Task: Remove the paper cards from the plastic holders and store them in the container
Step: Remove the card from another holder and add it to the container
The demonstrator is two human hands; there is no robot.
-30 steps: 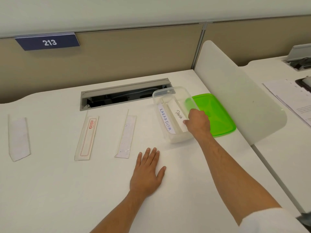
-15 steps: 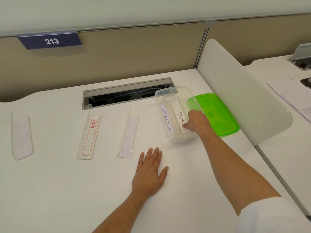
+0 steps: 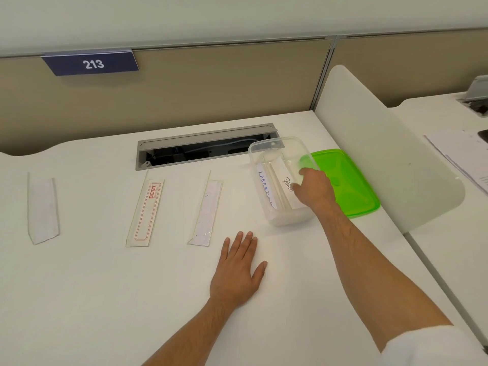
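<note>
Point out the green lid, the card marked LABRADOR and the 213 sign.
green lid (image 3: 351, 180): head view, its flat top.
LABRADOR card (image 3: 264, 188): head view, the blue lettering.
213 sign (image 3: 92, 64): head view, the white digits.

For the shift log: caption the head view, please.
Right hand reaches into clear plastic container holding two handwritten paper cards; left hand flat on desk.

White desk (image 3: 79, 299) fills the view, smooth and evenly lit, soft light with barely a shadow. Set into it near the back, a grey cable tray (image 3: 206, 146) lies open, dark inside. Behind runs a beige partition panel (image 3: 211, 88) carrying a navy sign (image 3: 91, 64) reading 213, pale wall (image 3: 237, 14) above. On the right, a frosted white divider (image 3: 383, 154) with rounded corners stands between this desk and the neighbouring desk (image 3: 435, 212), where papers (image 3: 459, 157) lie.
</note>
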